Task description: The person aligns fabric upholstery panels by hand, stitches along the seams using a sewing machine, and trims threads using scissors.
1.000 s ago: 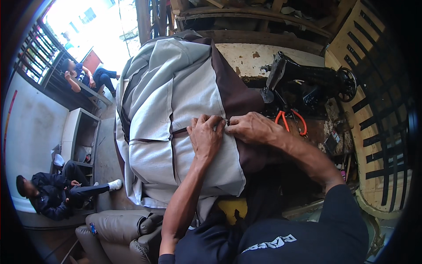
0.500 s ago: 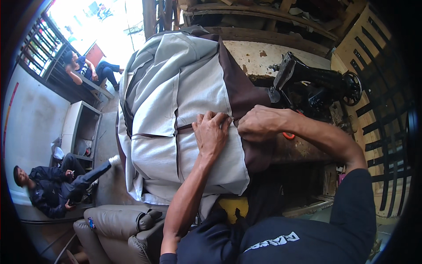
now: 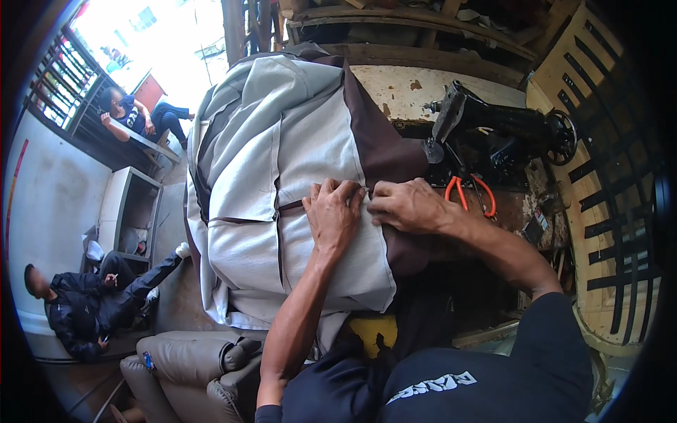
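A large bundle of pale grey and dark brown fabric [image 3: 247, 162] with stitched seams covers the bench in front of me. My left hand [image 3: 331, 215] rests on the pale layer, its fingers bent and pinching near the seam where pale meets brown. Just to its right, my right hand [image 3: 409, 204] has curled fingers at the same seam. A black sewing machine [image 3: 493, 134] stands beyond it, with orange-handled pliers or cutters [image 3: 458, 192] lying beside the machine, close to that hand. Whether anything small sits between my fingertips is hard to make out.
One person [image 3: 84, 303] sits low at lower left, another [image 3: 134, 120] by a barred window. A grey padded seat [image 3: 180, 374] is below left, a cabinet [image 3: 113, 218] at left, a wooden slatted frame [image 3: 606, 176] at right, wooden shelving [image 3: 416, 21] behind.
My right hand moved outward over the pliers, then came back a little, uncovering their handles. My left hand stays at the seam. The lower-left person's leg is raised higher than a second ago.
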Tool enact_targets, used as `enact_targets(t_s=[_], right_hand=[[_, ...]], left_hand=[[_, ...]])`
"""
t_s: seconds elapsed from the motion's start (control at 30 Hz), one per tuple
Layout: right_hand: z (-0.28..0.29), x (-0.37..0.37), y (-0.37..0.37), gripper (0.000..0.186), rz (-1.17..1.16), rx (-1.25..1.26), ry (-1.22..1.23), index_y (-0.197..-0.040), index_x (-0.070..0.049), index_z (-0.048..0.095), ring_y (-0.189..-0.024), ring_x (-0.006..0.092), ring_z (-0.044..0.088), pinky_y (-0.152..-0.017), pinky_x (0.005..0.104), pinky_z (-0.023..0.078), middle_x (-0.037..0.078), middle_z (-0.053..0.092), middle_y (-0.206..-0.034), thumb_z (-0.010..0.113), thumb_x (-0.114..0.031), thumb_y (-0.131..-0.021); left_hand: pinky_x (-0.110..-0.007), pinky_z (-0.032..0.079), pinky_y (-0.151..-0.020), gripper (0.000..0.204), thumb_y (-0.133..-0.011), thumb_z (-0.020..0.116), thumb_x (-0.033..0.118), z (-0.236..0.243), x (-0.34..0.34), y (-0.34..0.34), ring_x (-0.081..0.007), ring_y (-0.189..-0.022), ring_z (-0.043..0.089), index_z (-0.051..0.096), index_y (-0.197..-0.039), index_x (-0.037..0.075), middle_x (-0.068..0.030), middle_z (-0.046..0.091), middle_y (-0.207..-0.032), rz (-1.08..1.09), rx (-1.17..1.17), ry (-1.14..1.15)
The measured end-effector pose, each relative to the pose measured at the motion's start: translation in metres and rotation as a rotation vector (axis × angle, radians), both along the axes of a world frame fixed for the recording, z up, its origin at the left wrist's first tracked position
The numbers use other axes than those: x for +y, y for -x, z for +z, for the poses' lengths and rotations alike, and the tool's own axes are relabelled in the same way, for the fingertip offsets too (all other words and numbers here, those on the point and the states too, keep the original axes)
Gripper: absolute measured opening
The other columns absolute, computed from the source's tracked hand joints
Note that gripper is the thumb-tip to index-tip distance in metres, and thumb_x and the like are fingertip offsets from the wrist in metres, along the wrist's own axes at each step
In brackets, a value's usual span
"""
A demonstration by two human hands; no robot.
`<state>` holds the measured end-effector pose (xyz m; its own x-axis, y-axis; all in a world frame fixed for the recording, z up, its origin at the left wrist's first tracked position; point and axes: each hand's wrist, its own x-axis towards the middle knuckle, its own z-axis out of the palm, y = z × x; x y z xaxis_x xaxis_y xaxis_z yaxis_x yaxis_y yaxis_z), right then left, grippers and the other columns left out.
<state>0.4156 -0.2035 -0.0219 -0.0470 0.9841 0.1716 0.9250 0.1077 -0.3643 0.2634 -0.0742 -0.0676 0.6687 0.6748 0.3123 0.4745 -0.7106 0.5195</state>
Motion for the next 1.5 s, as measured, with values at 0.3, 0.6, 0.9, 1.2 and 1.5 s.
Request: enact_targets(t_s=[0.3,0.6,0.9,1.2,1.5], right_hand=[[0.007,-0.022,0.009,0.010,0.117,0.135,0.000,-0.098,-0.008,0.068,-0.085,0.0310,0.070,-0.070,0.0457,0.056,0.007,0.066,-0.101,0.070,-0.017,-0.096],[-0.004,-0.031,0.026,0.015,0.048,0.652,-0.033,-0.099,-0.001,0.058,-0.062,0.0150,0.060,-0.062,0.0325,0.050,0.005,0.058,-0.074,0.058,-0.013,-0.108],[0.002,-0.030,0.039,0.024,-0.307,0.444,0.143,-0.111,-0.001,0.059,-0.072,0.0293,0.070,-0.069,0.0421,0.055,0.015,0.064,-0.078,0.060,-0.024,-0.106],[-0.001,-0.024,0.031,0.028,-0.165,0.869,-0.102,-0.095,-0.002,0.071,-0.090,0.0176,0.064,-0.090,0.0341,0.050,0.004,0.067,-0.086,0.062,-0.025,-0.107],[-0.011,-0.016,0.057,0.029,-0.264,1.463,-0.169,-0.095,-0.007,0.060,-0.070,0.0030,0.046,-0.067,0.0234,0.042,-0.006,0.049,-0.078,0.050,-0.024,-0.115]], left_hand=[[-0.048,0.043,-0.093,0.018,-0.093,0.075,0.034,0.003,-0.003,0.001,-0.0298,-0.108,0.061,0.081,-0.102,0.020,-0.0051,0.071,-0.107,-0.015,-0.021,0.007],[-0.048,0.043,-0.092,0.017,-0.092,0.076,0.034,0.002,-0.002,0.003,-0.0294,-0.105,0.061,0.081,-0.101,0.020,-0.0042,0.071,-0.103,-0.034,-0.041,-0.037],[-0.048,0.043,-0.095,0.018,-0.093,0.075,0.034,0.001,-0.004,0.005,-0.0298,-0.107,0.061,0.081,-0.102,0.020,-0.0053,0.071,-0.103,-0.051,-0.002,-0.025],[-0.051,0.040,-0.091,0.034,-0.094,0.070,0.043,0.006,-0.009,0.004,-0.0331,-0.110,0.059,0.073,-0.112,0.015,-0.0114,0.066,-0.111,-0.139,0.066,-0.130],[-0.052,0.039,-0.090,0.038,-0.093,0.068,0.048,-0.002,-0.011,0.006,-0.0342,-0.112,0.055,0.067,-0.117,0.018,-0.0132,0.057,-0.112,-0.109,0.138,-0.225]])
